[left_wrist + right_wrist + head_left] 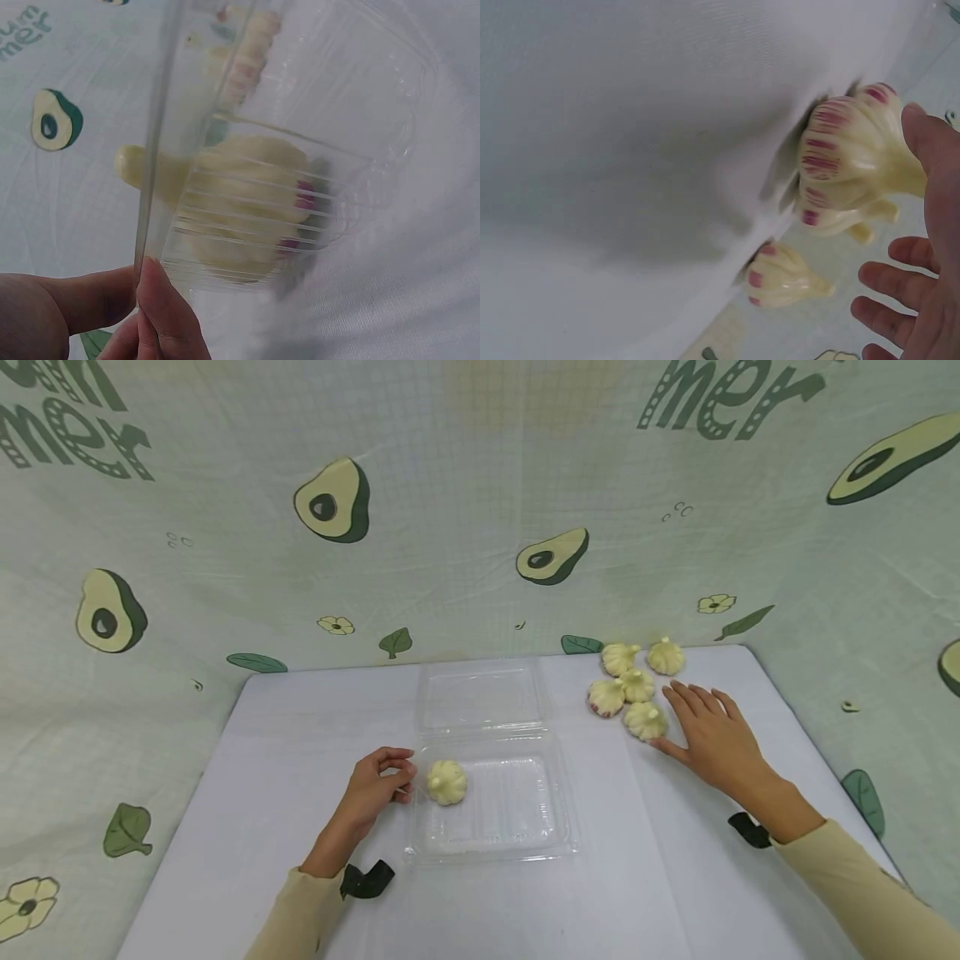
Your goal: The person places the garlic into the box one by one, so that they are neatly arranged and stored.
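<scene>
Left grip pinches the rim of the clear container, one garlic bulb inside, just right of it! Right grip spread wide, nearest bulb beside its thumb, four more bulbs beyond; best curl round the body, lifting cleanly off its neighbours.

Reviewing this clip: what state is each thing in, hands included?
Clear plastic container: open, most of its floor bare
Container lid: folded back, lying beyond the base
Single garlic bulb: inside the container, toward its left side
Five garlic bulbs: loose, grouped on the white table
Left hand: pinching the container's left edge
Right hand: outstretched by the nearest loose bulb, gripping nothing; contact unclear
</scene>
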`<state>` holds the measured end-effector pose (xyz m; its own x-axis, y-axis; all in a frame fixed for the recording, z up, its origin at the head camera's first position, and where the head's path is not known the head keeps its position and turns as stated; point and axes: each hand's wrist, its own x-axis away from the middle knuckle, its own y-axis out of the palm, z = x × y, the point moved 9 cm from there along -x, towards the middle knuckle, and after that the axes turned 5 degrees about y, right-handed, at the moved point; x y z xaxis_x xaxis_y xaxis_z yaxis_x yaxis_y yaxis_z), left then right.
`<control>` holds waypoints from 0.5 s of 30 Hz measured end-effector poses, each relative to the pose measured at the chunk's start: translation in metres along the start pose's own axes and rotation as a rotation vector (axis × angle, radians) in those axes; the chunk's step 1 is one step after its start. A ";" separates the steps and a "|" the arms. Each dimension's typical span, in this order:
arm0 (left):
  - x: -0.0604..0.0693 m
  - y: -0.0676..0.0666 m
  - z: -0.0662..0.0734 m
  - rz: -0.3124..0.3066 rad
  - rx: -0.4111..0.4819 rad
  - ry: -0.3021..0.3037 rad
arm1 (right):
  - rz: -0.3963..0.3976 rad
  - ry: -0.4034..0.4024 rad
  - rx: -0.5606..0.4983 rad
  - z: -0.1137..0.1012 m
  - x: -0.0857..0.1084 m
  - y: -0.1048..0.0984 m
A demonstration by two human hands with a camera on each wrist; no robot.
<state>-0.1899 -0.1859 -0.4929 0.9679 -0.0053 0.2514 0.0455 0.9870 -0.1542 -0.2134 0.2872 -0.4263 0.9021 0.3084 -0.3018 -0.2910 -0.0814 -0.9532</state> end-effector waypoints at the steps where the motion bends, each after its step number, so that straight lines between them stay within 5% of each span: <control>1: 0.000 0.000 0.000 0.000 0.002 0.001 | -0.008 0.003 -0.001 0.001 0.000 0.002; 7: 0.000 0.000 -0.001 -0.001 0.006 0.001 | -0.077 0.035 -0.005 0.004 0.002 0.017; 15: 0.000 0.000 -0.001 -0.001 0.003 0.002 | -0.061 0.011 -0.015 0.003 -0.001 0.026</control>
<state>-0.1900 -0.1864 -0.4941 0.9682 -0.0062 0.2499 0.0454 0.9874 -0.1514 -0.2226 0.2876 -0.4510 0.9216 0.3027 -0.2428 -0.2303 -0.0770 -0.9701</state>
